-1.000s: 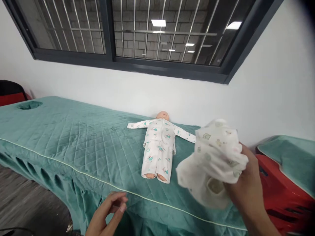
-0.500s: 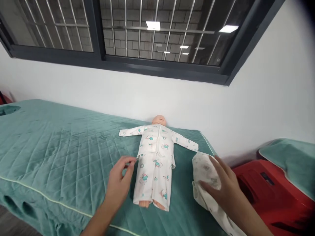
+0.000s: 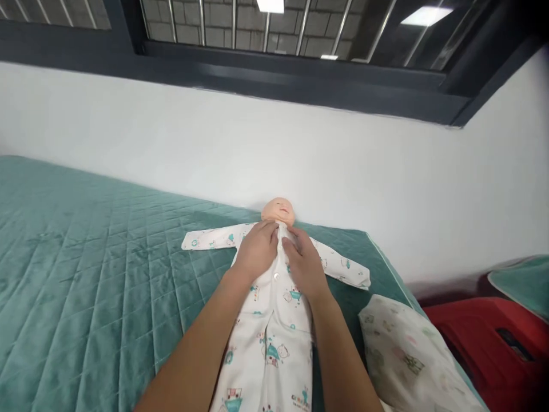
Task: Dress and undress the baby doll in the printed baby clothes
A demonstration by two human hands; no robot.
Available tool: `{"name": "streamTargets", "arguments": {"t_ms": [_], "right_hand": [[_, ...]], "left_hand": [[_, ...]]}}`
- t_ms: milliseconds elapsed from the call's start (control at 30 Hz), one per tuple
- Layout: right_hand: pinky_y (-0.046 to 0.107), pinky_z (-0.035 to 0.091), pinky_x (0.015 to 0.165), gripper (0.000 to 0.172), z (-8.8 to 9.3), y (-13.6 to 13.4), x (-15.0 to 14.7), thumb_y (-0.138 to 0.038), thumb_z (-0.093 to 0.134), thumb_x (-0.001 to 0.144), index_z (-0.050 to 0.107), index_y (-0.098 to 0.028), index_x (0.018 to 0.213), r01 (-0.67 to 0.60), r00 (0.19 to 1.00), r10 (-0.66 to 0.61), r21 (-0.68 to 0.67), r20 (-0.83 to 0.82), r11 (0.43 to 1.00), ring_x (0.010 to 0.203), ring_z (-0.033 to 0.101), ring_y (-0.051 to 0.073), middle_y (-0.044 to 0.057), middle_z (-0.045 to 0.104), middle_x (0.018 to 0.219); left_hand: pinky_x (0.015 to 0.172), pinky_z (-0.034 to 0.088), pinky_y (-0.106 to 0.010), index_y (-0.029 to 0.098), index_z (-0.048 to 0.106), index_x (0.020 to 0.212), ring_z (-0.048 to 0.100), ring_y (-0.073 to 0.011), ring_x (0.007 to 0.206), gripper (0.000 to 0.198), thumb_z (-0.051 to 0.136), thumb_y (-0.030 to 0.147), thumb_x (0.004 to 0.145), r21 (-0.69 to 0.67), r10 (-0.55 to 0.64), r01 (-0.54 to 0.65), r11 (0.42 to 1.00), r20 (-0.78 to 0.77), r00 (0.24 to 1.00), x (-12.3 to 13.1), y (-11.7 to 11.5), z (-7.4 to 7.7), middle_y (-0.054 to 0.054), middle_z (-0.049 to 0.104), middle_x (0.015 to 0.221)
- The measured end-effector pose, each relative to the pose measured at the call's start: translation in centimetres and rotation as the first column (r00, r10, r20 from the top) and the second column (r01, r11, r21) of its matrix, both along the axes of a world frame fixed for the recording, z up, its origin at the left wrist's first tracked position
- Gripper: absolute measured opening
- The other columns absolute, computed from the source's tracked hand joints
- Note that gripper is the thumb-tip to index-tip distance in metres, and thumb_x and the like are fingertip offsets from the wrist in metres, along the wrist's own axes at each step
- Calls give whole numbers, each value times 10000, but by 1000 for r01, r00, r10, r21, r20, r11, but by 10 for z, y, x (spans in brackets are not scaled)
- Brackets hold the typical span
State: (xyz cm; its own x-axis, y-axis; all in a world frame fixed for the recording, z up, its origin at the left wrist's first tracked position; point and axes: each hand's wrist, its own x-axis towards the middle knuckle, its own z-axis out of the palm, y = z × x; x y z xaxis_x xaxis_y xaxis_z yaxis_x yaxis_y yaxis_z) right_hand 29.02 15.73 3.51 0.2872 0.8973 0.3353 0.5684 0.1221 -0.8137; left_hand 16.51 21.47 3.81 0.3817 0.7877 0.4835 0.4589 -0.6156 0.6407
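A baby doll (image 3: 278,210) lies on its back with its head by the wall, dressed in a white printed baby shirt (image 3: 274,294) and matching trousers (image 3: 271,357). Both sleeves stretch out sideways. My left hand (image 3: 258,250) is at the shirt's neckline just below the doll's chin, its bent fingers closed on the collar edge. Opposite it, my right hand (image 3: 305,262) grips the other side of the front opening with thumb and fingers. The fingertips partly hide the collar. A round snap shows lower on the shirt front.
A green quilted cover (image 3: 107,274) spreads under the doll. To the right lies a bundled printed white cloth (image 3: 407,355). Beyond the bed edge stands a red plastic stool-like object (image 3: 484,326) with green fabric (image 3: 525,286) behind it. A white wall (image 3: 180,137) and barred window close off the back.
My right hand has left the bundled cloth, and both hands have moved up and inward to the shirt's collar. The view has come closer to the doll.
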Motion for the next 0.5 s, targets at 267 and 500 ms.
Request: {"name": "streamTargets", "arguments": {"t_ms": [267,500], "right_hand": [[459,359,1081,321,-2,-2,-4,-357,431,937,560,-248,1209,-21,997,21,-5,68,1000,1262,464,243,67,558,1318],[462,333,1124,330,-3,-2,-2,-385,418,950,562,-244,1212,-59,994,60,-10,87,998,1311,433,235,76,525,1369]], "left_hand": [[1097,416,-369,205,646,1189,551,-196,1232,344,390,200,960,-86,13,-11,996,33,999,0,2,-5,-51,638,1296],[1085,421,-357,204,646,1208,547,-193,1230,366,379,171,959,-61,-8,10,998,32,999,-1,-1,-4,-46,629,1306]]}}
